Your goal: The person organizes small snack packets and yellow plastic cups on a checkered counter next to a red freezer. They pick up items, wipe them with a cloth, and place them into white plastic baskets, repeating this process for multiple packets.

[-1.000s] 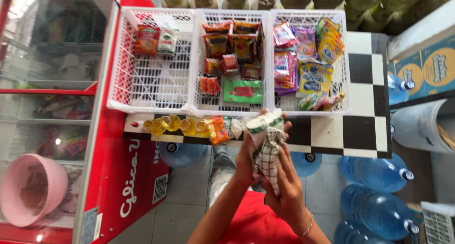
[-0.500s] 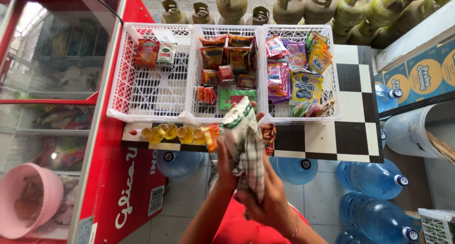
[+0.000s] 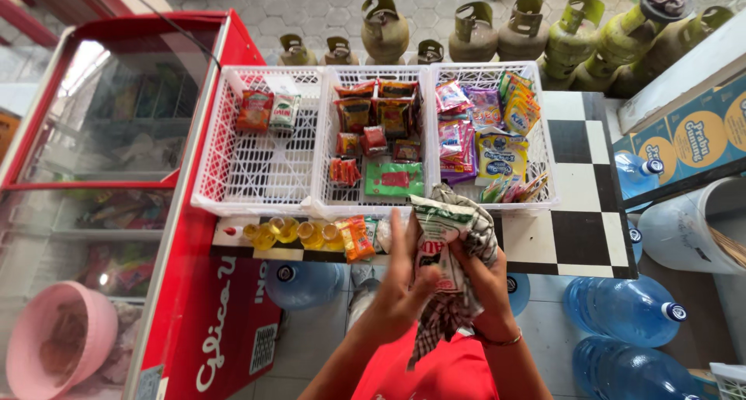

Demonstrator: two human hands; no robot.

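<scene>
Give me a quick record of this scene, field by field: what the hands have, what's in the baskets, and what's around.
Left hand: open palm pressed against a snack packet
Right hand: gripping the packet together with a checked cloth
Left basket: two packets at the far end, mostly bare
Middle basket: small red and orange packets, one green packet
Right basket: colourful sachets, tightly packed
Counter: black and white checks
Behind: green gas cylinders
Below: blue water jugs
Left: red chest freezer
</scene>
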